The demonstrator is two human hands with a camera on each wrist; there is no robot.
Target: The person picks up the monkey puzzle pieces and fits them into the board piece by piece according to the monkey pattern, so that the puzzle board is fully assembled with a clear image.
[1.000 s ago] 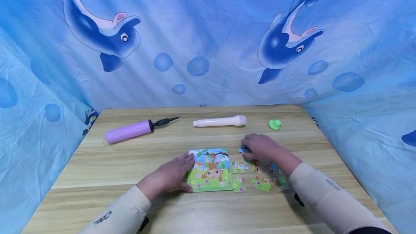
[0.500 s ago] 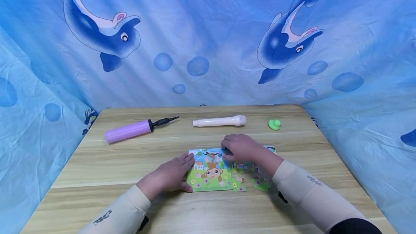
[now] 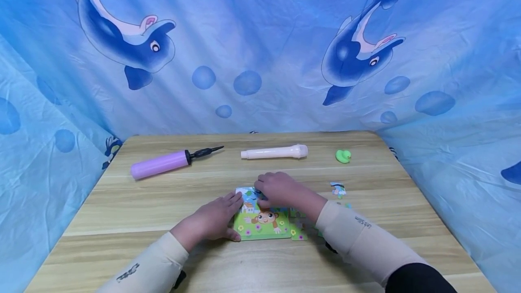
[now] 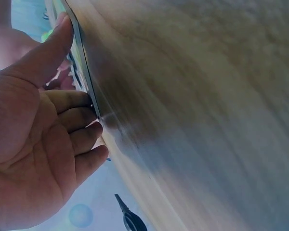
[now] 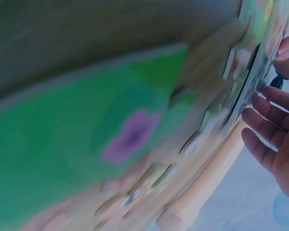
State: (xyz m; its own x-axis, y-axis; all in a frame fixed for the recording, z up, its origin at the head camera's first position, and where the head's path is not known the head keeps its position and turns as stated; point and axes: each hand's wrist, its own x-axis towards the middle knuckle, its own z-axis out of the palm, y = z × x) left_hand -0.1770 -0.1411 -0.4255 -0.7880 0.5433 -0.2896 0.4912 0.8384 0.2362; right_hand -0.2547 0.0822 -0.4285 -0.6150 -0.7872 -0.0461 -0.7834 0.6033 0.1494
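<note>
My left hand (image 3: 213, 217) rests against the left side of a square puzzle board (image 3: 260, 230) printed with a cartoon monkey. In the left wrist view its fingers lie relaxed along the board's thin edge (image 4: 84, 60), thumb near the corner. My right hand (image 3: 281, 190) is over the board's upper right part, pinching a small puzzle piece (image 3: 258, 192) largely hidden by the fingers. Right of the board lie several loose pieces, among them a top one (image 3: 338, 189) and a flower piece (image 3: 299, 232); the right forearm covers others. A purple-flowered green piece (image 5: 132, 137) looms blurred in the right wrist view.
Behind the board lie a purple hand pump (image 3: 160, 165) with a black nozzle, a pale pink toy microphone (image 3: 274, 152) and a green toy duck (image 3: 343, 156). A blue dolphin-print curtain (image 3: 260, 49) hangs around the wooden table (image 3: 195, 166).
My right hand has moved left from the loose pieces to over the board, carrying the puzzle piece. More loose pieces at the upper right are uncovered. The left hand has stayed still.
</note>
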